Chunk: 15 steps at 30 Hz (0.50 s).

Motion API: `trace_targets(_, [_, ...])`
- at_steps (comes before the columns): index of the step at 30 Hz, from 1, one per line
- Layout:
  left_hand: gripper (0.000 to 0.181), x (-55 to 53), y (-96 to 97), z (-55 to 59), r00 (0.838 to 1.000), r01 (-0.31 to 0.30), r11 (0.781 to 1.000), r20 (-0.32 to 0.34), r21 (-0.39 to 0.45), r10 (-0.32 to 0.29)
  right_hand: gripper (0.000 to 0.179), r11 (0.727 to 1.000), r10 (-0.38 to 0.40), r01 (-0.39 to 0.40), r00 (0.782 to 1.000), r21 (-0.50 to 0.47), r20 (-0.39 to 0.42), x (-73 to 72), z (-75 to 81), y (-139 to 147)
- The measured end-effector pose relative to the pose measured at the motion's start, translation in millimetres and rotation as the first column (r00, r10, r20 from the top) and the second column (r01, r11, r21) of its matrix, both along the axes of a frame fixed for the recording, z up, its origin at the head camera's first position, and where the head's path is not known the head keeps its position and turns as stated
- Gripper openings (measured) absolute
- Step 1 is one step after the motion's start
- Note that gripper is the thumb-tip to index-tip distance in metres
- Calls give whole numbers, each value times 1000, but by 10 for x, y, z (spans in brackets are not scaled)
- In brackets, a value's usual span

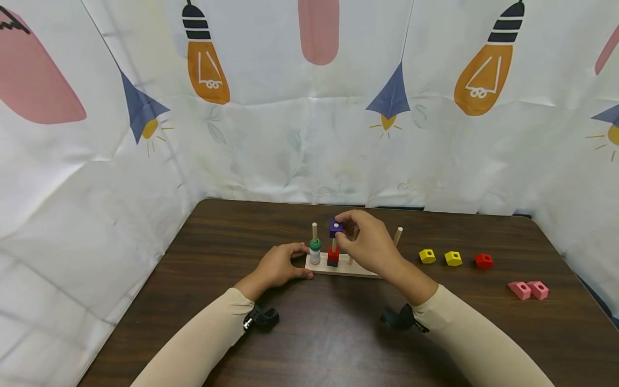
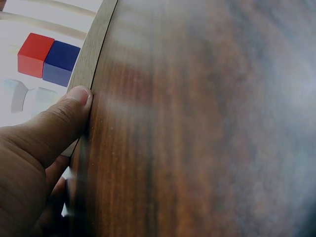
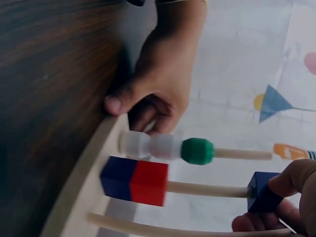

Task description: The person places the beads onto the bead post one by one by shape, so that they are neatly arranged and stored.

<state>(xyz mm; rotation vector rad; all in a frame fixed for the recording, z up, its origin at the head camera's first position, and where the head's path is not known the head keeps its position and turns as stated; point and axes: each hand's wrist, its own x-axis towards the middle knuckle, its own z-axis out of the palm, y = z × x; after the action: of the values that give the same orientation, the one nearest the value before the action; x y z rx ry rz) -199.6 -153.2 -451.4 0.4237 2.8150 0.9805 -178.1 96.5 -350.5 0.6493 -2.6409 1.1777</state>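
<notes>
A pale wooden peg board point(image 1: 338, 267) with upright pegs stands on the table. My left hand point(image 1: 276, 264) grips its left end, the thumb along the front edge. White beads point(image 3: 150, 145) with a green bead point(image 3: 197, 151) on top sit on the leftmost peg. On the peg beside it, a red block point(image 3: 149, 182) rests on a dark blue block point(image 3: 117, 177). My right hand point(image 1: 368, 242) pinches another dark blue block point(image 1: 336, 228) at that peg's tip, which shows through the block's hole. A third peg point(image 3: 163, 229) is bare in the right wrist view.
Right of the board lie two yellow blocks point(image 1: 427, 256), a red block point(image 1: 484, 261) and two pink blocks point(image 1: 519, 290). The brown table point(image 1: 319, 333) ends at a printed white curtain point(image 1: 271, 150) behind. The right hand hides part of the board.
</notes>
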Motion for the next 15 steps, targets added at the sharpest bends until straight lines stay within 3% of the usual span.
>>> trace_targets(6, [63,1,-1,1,1000,2,1000,-3,1,-2,30,1000,-9,9,999,-23,-38,16,-105,-13])
trace_targets(15, [62,5,1,17,1000,15,1000,-12,2,-15,34,998,-11,9,1000,-62,-25,5,-265,-21])
